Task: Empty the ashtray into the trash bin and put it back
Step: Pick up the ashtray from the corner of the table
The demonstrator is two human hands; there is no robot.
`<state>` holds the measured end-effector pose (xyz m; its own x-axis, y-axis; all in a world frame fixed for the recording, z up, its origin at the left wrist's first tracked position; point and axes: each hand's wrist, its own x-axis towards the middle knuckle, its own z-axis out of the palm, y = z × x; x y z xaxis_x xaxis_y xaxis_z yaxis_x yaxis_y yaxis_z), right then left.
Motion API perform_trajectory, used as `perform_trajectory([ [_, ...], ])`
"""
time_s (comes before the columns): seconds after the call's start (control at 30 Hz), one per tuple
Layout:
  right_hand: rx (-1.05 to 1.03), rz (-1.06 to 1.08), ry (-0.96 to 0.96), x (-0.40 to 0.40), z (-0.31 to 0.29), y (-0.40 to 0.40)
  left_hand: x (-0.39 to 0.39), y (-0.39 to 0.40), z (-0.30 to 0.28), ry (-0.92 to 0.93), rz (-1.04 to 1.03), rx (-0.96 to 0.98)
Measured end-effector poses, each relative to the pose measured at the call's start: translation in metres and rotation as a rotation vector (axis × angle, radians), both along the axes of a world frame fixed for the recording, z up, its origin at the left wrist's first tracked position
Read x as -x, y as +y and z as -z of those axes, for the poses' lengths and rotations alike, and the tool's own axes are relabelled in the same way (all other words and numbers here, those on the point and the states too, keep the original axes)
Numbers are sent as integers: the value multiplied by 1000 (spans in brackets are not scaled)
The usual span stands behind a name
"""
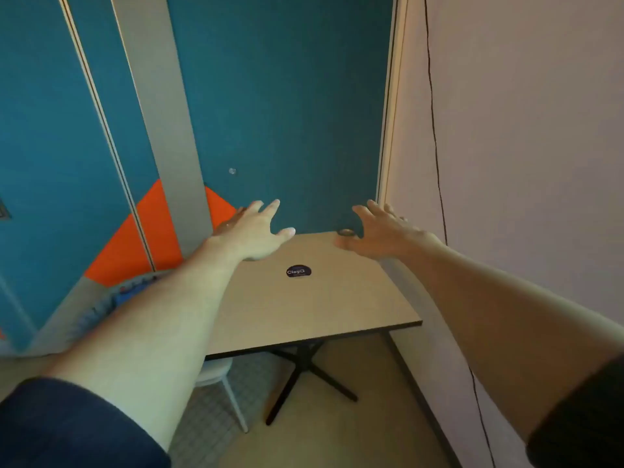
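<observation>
A small round glass ashtray (345,232) sits at the far edge of a beige square table (304,305), close to the teal back wall. My right hand (381,234) hovers just to the right of it, fingers spread, thumb below the ashtray, holding nothing. My left hand (256,231) is stretched out over the table's far left corner, fingers apart and empty. No trash bin is in view.
A dark round sticker (298,271) lies on the table's middle. A pale wall (523,163) with a thin black cable (435,146) runs along the right. A grey stool (216,373) stands under the table's left side. A blue patterned object (111,298) lies left of the table.
</observation>
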<state>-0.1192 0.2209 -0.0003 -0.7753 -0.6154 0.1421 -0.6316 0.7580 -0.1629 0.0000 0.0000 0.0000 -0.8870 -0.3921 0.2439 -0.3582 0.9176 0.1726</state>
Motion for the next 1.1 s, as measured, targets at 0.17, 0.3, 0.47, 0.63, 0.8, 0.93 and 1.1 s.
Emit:
perform_trajectory([
  [0.17,-24,14,-29,46,24,-6,44,-11,22,-66,13,17],
  [0.3,-64,29,-30,102,45,-15,100,-23,43,-99,31,19],
  [0.47,-87,34,-72,168,64,-31,164,-40,72,-141,20,-10],
  [0.63,-111,26,-105,225,82,-50,218,-60,92,-186,9,-38],
  [0.8,-122,11,-107,275,101,-79,269,-90,108,-223,31,-60],
  [0.93,-129,37,-113,318,116,-108,319,-122,120,-228,66,-72],
  [1.1,-138,81,-129,371,128,-151,389,-172,132,-244,133,-56],
])
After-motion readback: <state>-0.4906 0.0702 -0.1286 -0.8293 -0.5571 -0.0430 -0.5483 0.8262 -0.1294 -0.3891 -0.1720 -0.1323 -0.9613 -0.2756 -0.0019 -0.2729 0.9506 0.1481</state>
